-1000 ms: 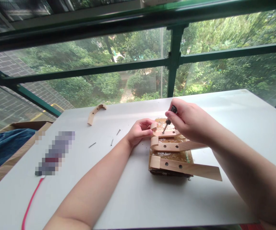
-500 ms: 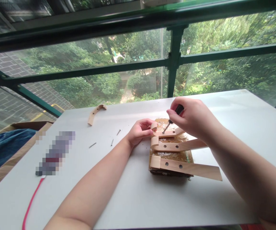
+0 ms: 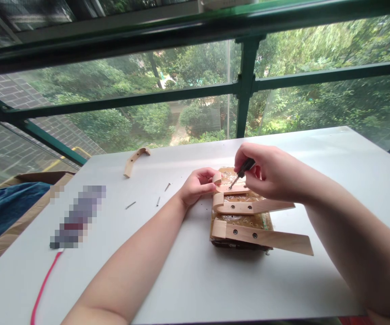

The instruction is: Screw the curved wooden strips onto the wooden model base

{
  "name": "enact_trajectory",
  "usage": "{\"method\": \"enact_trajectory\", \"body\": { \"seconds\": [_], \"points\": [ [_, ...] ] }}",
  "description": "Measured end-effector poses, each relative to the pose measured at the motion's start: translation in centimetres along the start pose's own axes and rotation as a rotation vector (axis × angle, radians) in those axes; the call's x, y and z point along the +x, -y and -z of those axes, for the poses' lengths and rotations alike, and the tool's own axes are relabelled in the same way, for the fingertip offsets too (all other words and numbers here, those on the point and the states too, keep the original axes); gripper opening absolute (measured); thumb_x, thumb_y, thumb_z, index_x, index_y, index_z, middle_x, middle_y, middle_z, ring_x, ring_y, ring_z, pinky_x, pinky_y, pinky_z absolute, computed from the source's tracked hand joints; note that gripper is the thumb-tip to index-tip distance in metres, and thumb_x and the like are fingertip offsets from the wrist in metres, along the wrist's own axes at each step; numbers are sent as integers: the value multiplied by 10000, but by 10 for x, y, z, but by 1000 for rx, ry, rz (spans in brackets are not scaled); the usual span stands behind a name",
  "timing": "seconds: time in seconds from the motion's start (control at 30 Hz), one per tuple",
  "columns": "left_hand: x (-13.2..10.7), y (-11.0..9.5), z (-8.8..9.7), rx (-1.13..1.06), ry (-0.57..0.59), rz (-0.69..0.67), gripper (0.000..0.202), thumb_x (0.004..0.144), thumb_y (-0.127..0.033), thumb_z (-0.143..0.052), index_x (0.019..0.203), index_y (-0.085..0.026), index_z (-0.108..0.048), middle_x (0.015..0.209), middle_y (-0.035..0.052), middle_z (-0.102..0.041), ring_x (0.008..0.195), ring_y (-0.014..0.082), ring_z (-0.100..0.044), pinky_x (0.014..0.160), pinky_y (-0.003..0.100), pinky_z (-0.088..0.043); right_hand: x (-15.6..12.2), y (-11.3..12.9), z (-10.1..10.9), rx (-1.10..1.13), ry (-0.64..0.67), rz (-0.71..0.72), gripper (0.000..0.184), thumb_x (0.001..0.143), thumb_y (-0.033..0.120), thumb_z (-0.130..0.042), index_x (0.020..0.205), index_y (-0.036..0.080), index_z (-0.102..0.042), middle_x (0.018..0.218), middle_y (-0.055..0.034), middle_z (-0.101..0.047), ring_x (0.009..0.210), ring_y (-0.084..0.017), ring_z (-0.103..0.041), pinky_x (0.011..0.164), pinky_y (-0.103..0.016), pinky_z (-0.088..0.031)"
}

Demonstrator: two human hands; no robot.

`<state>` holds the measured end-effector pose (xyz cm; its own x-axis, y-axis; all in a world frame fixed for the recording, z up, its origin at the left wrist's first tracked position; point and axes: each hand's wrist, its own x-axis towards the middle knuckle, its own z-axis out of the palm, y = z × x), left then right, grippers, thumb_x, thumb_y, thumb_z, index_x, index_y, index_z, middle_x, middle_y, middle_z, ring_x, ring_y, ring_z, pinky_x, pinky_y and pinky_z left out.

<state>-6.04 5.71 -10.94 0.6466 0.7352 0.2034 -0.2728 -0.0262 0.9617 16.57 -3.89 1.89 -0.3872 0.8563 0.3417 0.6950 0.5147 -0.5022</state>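
My right hand [image 3: 259, 174] is closed round the black handle of a screwdriver [image 3: 238, 177]. Its tip meets a screw in the farthest wooden hook [image 3: 238, 188]. At the curled left end of that hook, my left hand [image 3: 201, 185] pinches the wood between thumb and fingers. Two more wooden hooks, the middle one [image 3: 259, 207] and the near one [image 3: 272, 238], lie across a brown, tape-wrapped block [image 3: 238, 246], each with two dark screws. Part of the farthest hook is hidden behind my right hand.
Several loose screws [image 3: 158, 201] lie left of the block on the white table [image 3: 188, 280]. A separate wooden hook [image 3: 133, 160] rests at the far edge. Left are a blurred object with a red cord [image 3: 45, 280] and a cardboard box [image 3: 28, 212] holding blue cloth. A green-framed window [image 3: 247, 90] stands behind.
My right hand has turned and sunk slightly, and the screwdriver handle leans lower. The tip stays at the same screw. My left hand keeps its place.
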Motion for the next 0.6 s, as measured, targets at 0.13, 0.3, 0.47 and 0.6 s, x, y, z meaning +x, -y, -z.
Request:
{"method": "enact_trajectory", "body": {
  "seconds": [0.13,0.3,0.47,0.6],
  "points": [
    [0,1,0,-1,8,-8,334,649,-364,-874,839,-147,-705,861,56,-663,845,183,-592,797,304,-460,-1,0,1,-28,22,16,256,729,70,-525,935,204,-596,835,-8,-655,675,-126,-542,593,-248,-395],
    [-1,-1,0,12,1,4,348,639,-380,-878,818,-143,-695,865,59,-650,819,174,-575,776,297,-447,-2,-4,1,-36,53,-5,310,715,54,-525,973,216,-582,908,-20,-671,727,-144,-562,605,-256,-406],
    [-1,-2,-1,10,10,5,343,647,-381,-873,811,-140,-692,885,63,-641,851,180,-574,793,296,-452,-1,-5,2,-52,47,-11,272,749,61,-525,969,214,-571,920,-38,-675,768,-163,-577,650,-275,-414],
    [-1,-1,0,10,12,-2,336,650,-379,-870,810,-144,-692,866,58,-638,879,189,-578,807,294,-452,-2,-3,2,-92,65,14,173,839,118,-512,979,204,-567,924,-45,-672,775,-165,-569,659,-280,-408]
  ]
}}
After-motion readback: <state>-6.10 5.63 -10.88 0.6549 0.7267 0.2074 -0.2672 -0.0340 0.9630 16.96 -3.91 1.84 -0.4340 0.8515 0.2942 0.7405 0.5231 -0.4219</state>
